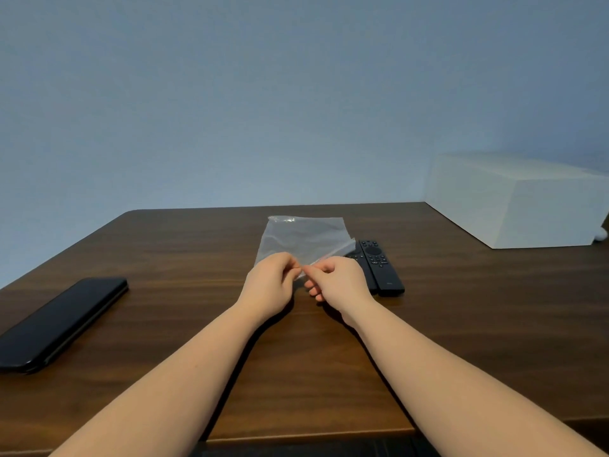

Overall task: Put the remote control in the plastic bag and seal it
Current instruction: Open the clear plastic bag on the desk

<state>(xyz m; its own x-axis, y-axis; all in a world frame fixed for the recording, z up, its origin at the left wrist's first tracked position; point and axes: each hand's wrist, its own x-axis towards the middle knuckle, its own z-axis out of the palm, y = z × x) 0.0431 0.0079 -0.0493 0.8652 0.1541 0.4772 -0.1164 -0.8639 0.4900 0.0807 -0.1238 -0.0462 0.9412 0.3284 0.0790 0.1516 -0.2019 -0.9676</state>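
Head view: left hand [272,282] and right hand [336,280] both pinch the near edge of the plastic bag [303,240] at frame centre. 2 remote controls [379,268] lie right of it on the table [164,258], long axes running near-to-far, button ends away.

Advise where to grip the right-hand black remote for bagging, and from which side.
Take the right remote at its plain near end, below the buttons, fingers coming from above and from the right. It lies flat on the wooden table, and a second remote sits right against its left edge, so only the right edge and near end are free. Both hands are on the plastic bag.
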